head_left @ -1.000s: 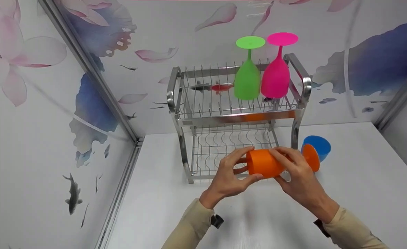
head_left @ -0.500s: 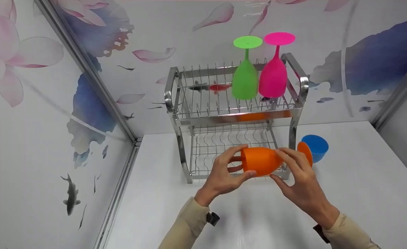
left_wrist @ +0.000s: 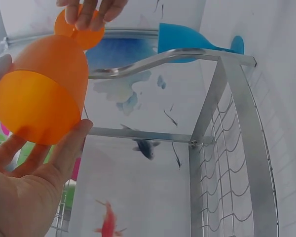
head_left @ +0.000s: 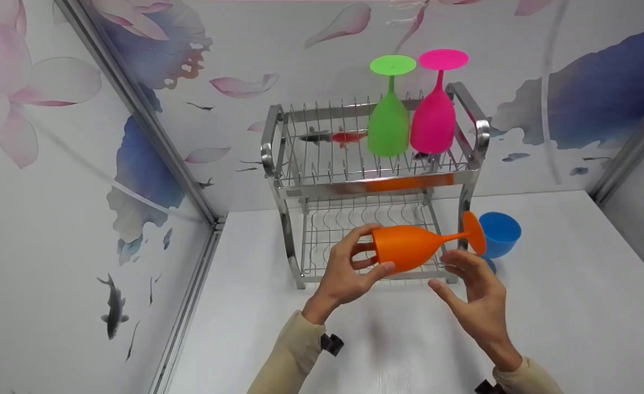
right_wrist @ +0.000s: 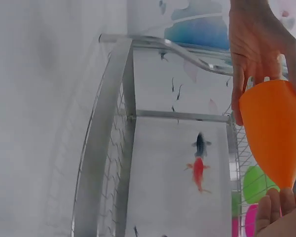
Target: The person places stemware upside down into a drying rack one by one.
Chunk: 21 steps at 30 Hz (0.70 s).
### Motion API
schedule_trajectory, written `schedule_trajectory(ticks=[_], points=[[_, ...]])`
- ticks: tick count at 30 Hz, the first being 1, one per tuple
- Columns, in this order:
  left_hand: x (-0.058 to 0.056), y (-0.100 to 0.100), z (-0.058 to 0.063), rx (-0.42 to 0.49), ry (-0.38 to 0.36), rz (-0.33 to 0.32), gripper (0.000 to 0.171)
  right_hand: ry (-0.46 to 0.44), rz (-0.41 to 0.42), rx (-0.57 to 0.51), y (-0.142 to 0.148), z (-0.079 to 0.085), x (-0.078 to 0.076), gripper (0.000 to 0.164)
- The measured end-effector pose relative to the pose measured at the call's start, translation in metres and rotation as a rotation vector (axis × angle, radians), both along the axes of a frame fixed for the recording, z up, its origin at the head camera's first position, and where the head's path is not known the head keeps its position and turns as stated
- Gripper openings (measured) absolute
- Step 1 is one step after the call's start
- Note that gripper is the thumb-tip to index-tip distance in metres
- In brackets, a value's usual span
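Observation:
My left hand grips an orange plastic goblet round its bowl near the rim, thumb in front and fingers behind. The goblet lies sideways in the air, its mouth to the left and its foot to the right. Just below the stem, my right hand is held with fingers parted and bent loosely, and nothing is in its grasp. In the left wrist view the mouth of the goblet faces the camera. The right wrist view shows right-hand fingers close by the stem; contact there is unclear.
A two-tier metal dish rack stands against the back wall. On its upper tier a green goblet and a pink goblet stand upside down. A blue goblet stands upright on the white table, right of the rack.
My right hand has let go of the orange goblet's lower bowl and stem and dropped slightly below it. My left hand has carried the goblet a little left, its foot end tipping up.

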<state>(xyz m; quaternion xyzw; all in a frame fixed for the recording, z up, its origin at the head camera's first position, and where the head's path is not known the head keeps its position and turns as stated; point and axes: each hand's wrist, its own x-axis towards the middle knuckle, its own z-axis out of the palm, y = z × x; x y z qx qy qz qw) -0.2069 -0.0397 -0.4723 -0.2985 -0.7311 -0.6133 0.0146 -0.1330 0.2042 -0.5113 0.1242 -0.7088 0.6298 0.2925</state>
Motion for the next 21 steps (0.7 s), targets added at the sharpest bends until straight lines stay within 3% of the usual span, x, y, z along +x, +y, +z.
schedule_trajectory(ticks=[3, 6, 21], points=[[0.000, 0.000, 0.001, 0.001, 0.005, -0.005, 0.065, -0.109, 0.071, -0.153, -0.004, -0.001, -0.001, 0.066], [0.001, 0.000, 0.001, -0.001, 0.010, -0.007, 0.066, -0.180, 0.126, -0.236, -0.006, -0.001, -0.003, 0.065], [0.005, 0.008, -0.005, -0.002, 0.016, -0.032, 0.066, -0.301, 0.276, -0.397, -0.011, 0.006, -0.011, 0.061]])
